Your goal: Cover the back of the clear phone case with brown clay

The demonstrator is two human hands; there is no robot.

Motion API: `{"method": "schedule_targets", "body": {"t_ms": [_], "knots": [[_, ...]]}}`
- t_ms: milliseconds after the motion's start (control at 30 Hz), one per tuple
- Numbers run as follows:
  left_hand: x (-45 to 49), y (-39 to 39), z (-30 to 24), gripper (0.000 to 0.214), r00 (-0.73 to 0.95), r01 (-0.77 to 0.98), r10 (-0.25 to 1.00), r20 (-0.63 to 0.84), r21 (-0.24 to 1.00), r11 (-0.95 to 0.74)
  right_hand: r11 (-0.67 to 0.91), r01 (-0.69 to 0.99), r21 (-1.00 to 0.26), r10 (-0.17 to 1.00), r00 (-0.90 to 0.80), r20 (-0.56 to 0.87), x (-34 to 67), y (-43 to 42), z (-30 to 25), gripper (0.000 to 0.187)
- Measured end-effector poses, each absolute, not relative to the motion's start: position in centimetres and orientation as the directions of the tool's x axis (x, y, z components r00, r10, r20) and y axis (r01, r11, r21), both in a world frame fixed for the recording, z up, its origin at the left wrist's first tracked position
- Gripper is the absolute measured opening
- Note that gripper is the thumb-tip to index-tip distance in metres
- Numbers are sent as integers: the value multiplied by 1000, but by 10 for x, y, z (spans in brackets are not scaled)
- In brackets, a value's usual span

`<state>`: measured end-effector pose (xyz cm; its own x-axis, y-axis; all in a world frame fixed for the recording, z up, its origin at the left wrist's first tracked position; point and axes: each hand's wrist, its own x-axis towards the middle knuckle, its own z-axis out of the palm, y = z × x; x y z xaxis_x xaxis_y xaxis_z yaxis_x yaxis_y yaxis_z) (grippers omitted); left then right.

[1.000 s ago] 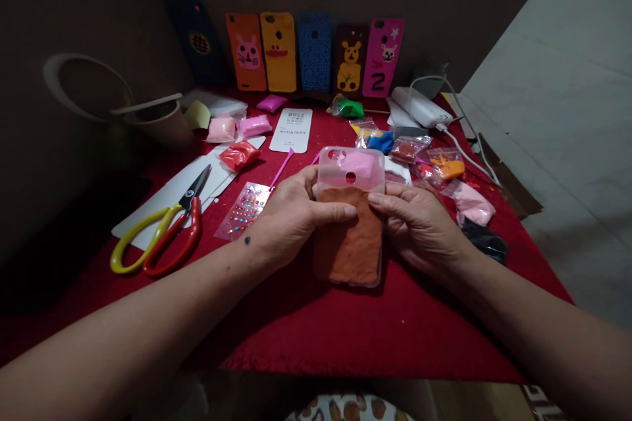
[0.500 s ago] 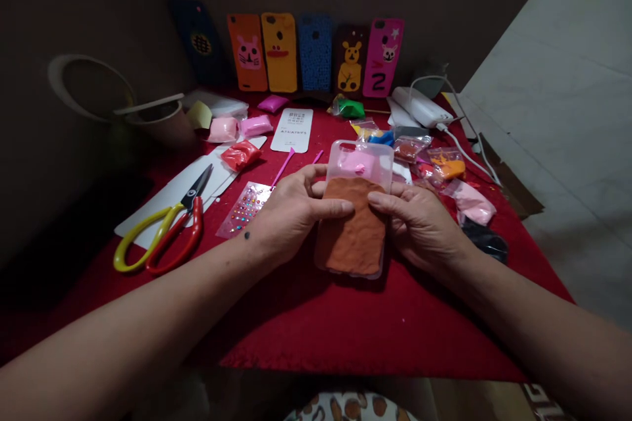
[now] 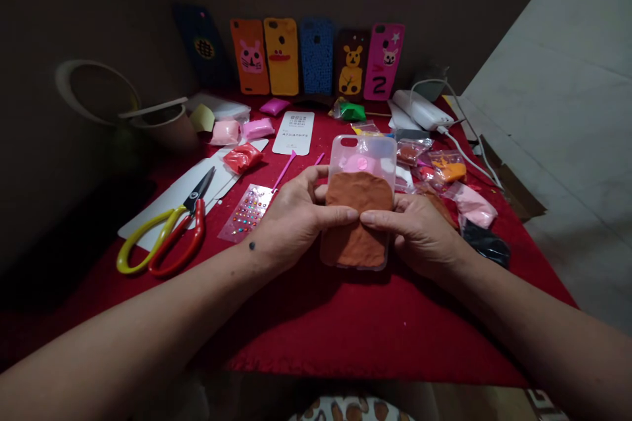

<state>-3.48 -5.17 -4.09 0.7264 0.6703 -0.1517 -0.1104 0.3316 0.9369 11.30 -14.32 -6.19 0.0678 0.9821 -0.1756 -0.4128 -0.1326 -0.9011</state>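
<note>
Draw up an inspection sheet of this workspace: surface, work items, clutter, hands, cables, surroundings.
Surface: red cloth, small specks on it.
Work items: clear phone case, orange-brown clay covering all but its upper part.
Clutter: scissors, rhinestone sheet, red packet, black packet, others.
Hands: left hand and right hand hold the case, thumbs on the clay.
Cables: white cable plugged into white device.
Surroundings: six decorated cases stand behind; pale tiles right.
</note>
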Motion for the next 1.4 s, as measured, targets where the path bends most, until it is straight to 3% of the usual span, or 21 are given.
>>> {"method": "schedule_targets", "body": {"t_ms": [267,433,633,800,967,1200,1400], "knots": [[-36,-55,-42,67,744,-98,655,-131,949,301,-122,-430,-895,980,90,-177,114,-141,-62,14],[-32,-58,-38,66,682,-48,715,-151,967,250,-146,-385,-911,978,84,-192,114,-143,-64,13],[-35,-53,-40,58,648,-78,756,-92,979,186,-64,-414,-908,986,116,-122,114,-141,-62,13],[-36,-50,-43,55,723,-94,686,-79,973,210,-51,-359,-932,980,163,-116,116,-139,-62,10],[-34,-53,-43,54,648,-130,755,-105,961,245,-74,-278,-958,980,155,-121,114,-143,-62,14],[-35,-48,-43,55,737,-139,666,-117,938,318,-44,-362,-931,977,179,-116,113,-141,-60,8],[-33,-51,-43,56,704,-190,704,-93,931,312,-147,-418,-896,979,70,-193,113,-141,-60,23]]}}
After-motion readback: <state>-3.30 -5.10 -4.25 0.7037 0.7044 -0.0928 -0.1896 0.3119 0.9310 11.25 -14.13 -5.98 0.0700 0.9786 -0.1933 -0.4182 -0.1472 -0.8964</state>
